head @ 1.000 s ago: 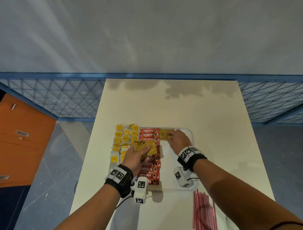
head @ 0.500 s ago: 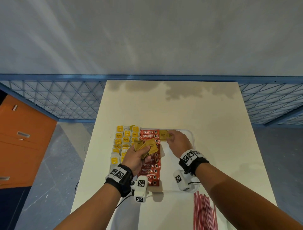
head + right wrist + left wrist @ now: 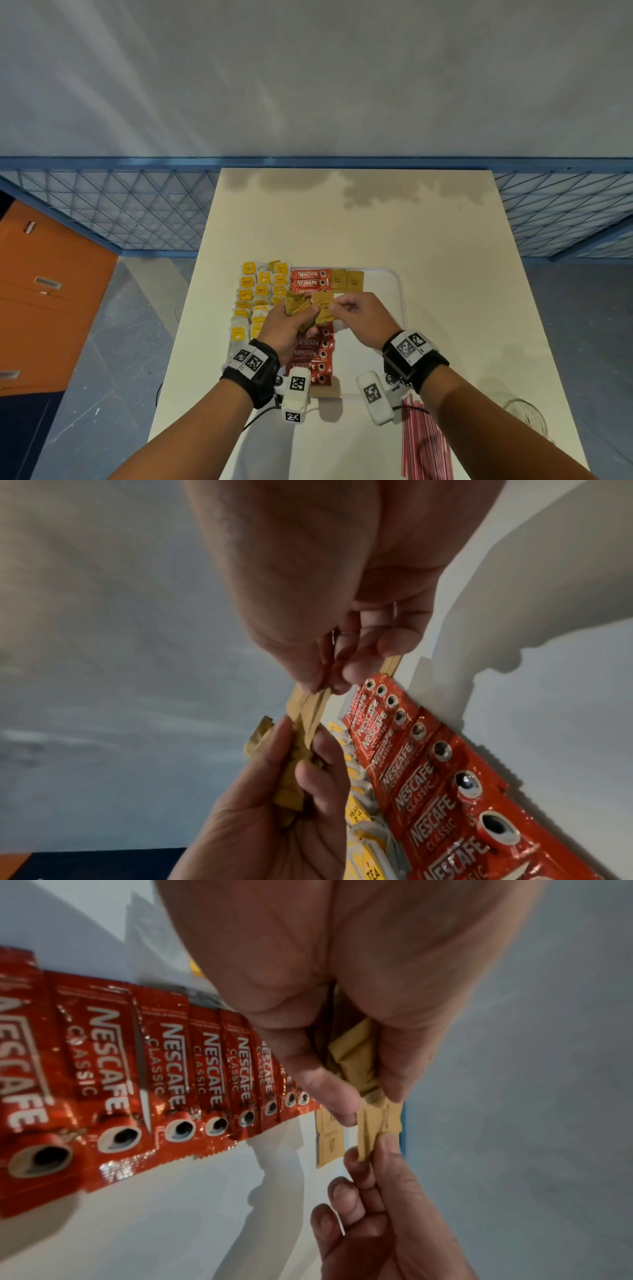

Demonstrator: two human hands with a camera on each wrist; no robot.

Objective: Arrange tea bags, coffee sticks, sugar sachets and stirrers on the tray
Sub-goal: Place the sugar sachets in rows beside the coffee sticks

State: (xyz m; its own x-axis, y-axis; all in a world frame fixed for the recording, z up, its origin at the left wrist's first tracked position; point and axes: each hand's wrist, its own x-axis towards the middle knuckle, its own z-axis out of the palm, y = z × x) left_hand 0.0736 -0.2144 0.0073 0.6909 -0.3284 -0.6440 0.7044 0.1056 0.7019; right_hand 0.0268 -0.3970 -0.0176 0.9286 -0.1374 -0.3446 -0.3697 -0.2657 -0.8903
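Note:
A white tray [image 3: 399,291] lies on the table with yellow tea bags [image 3: 255,291] in its left part and a column of red coffee sticks [image 3: 310,278] down the middle. Two brown sugar sachets [image 3: 346,281] lie at the tray's far end, right of the sticks. My left hand [image 3: 291,323] grips a bunch of brown sugar sachets [image 3: 298,305] above the coffee sticks. My right hand [image 3: 359,317] pinches the edge of one sachet [image 3: 323,305] of that bunch; the same sachet [image 3: 377,1123] shows between both hands' fingertips in the left wrist view.
Red stirrers [image 3: 424,442] lie on the table by its near edge, right of my right forearm. A clear glass container [image 3: 525,416] stands at the near right. The tray's right half [image 3: 373,363] is bare white. Blue mesh fencing [image 3: 137,212] runs behind the table.
My right hand left a second sachet at the tray's far end, drew back toward me and now pinches a sachet in the left hand's bunch. The left hand stayed about where it was.

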